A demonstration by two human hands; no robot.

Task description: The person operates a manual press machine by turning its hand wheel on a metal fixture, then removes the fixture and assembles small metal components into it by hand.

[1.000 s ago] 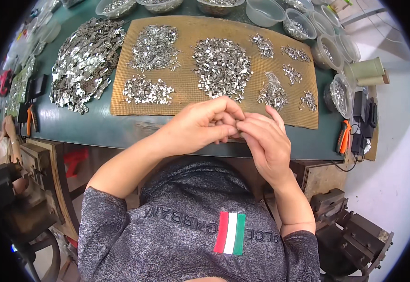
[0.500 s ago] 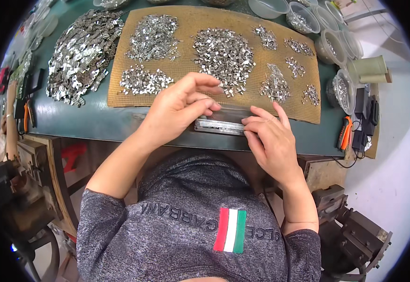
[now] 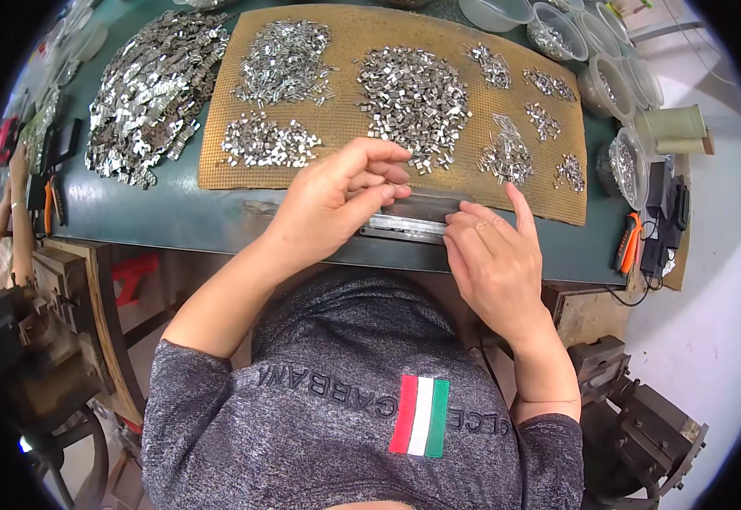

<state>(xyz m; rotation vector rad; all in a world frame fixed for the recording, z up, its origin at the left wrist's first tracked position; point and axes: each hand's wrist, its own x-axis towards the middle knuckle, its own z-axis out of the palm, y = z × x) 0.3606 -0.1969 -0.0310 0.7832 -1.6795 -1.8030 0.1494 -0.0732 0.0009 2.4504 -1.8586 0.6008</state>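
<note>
A narrow silvery metal bar with a groove along it (image 3: 408,228) lies near the table's front edge. My right hand (image 3: 496,259) grips its right end, thumb below and fingers above, with one finger raised. At the bar's left end hovers my left hand (image 3: 328,200), its fingers curled in and thumb close to the fingertips. Anything small in that pinch is hidden. Just beyond both hands, a brown textured mat (image 3: 345,127) bears piles of small metal pieces, among them a large central heap (image 3: 413,102) and a smaller pile of thin pieces (image 3: 506,153).
Left of the mat spreads a big heap of shiny metal strips (image 3: 153,93). Clear plastic bowls (image 3: 621,166) line the right side of the green table (image 3: 149,225). Orange-handled pliers (image 3: 628,242) lie at the right edge. At far left, another person's arm (image 3: 19,212) shows.
The whole view has shifted slightly. My left hand stays by the bar's left end with its fingers curled, and my right hand keeps hold of the right end.
</note>
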